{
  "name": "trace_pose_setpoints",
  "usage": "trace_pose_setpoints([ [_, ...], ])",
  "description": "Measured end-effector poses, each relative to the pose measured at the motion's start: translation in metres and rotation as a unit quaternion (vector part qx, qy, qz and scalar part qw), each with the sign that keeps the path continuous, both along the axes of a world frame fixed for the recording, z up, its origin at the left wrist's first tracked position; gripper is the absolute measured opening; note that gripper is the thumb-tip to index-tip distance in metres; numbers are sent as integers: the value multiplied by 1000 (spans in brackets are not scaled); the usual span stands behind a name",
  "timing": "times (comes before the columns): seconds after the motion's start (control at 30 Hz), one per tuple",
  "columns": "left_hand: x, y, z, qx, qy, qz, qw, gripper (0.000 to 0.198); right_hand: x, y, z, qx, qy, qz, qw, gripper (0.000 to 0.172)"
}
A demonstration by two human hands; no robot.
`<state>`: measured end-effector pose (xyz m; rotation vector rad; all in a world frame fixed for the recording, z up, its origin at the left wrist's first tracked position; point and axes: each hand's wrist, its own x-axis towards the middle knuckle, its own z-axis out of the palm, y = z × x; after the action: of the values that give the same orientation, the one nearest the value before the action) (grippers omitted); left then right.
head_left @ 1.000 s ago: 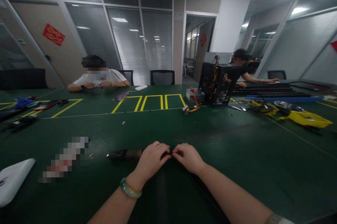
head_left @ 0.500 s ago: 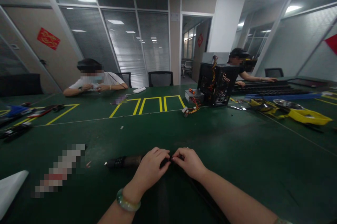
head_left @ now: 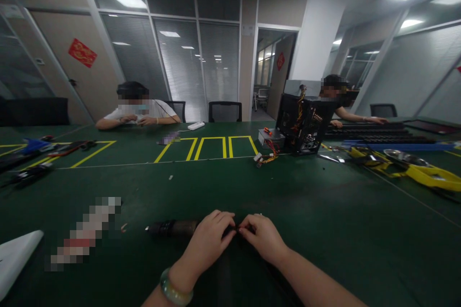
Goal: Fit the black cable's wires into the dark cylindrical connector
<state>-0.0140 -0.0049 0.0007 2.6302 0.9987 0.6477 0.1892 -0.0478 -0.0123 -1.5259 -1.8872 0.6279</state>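
Long green work table (head_left: 324, 244): I log it as the carrier of everything listed here. Two co-workers sit beyond it: one masked person (head_left: 135, 107) at the far edge, toward the left corner, hands together, and one person in dark clothing (head_left: 333, 98) near the far right corner, arms reaching over rows of black parts.

Far edge, right of centre: open black computer chassis (head_left: 300, 124) with coloured wiring, a silver power supply unit (head_left: 271, 138) just beside it. Right edge: yellow plastic piece (head_left: 432, 176). Left edge: white pad (head_left: 14, 259), partly cut off by the frame. I cannot identify the pixelated object (head_left: 84, 232) beside it.

Near edge, centre: dark cylinder (head_left: 172, 227), lying flat, its right end hidden behind my left hand (head_left: 209, 249). My right hand (head_left: 261, 237) faces it. Both hands are curled, nearly closed, fingertips meeting on a thin dark cord (head_left: 225, 278) that runs toward the near edge. Jade bangle (head_left: 175, 288) on my left wrist.
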Motion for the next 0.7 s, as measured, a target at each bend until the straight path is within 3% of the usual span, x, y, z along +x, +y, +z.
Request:
trace_pose_setpoints([
  [0.27,0,-4,7,16,13,-15,1000,20,0,1,3,-3,-5,9,1000,6],
  [0.7,1,-4,4,22,10,-10,1000,15,0,2,-1,-8,2,7,1000,6],
])
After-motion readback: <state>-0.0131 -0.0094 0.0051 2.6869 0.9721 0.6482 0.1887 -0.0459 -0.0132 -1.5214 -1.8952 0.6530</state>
